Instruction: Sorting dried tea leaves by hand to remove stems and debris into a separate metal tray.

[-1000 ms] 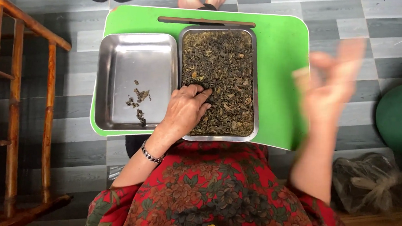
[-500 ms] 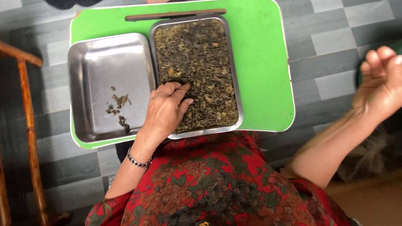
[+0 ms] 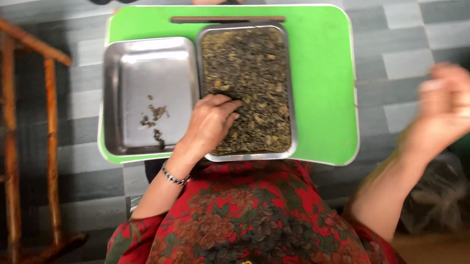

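Dried leaves (image 3: 253,77): heaped in right-hand steel tray (image 3: 290,97) on green folding table (image 3: 328,89); a few scraps in left steel tray (image 3: 139,74). Light, loose, brittle, likely to crumble; best pinched in small amounts at fingertips. Left hand (image 3: 208,125): palm down on leaves at tray's near edge, fingers loosely curled, contents unseen. Right hand (image 3: 449,107): raised off table, blurred, grip cannot be told. Grey tiled floor (image 3: 404,45); bamboo frame (image 3: 6,131) at left.

My head camera is looking almost straight down from close above my lap. It is taking in the green table (image 3: 328,89) and the grey tiled floor (image 3: 409,45).
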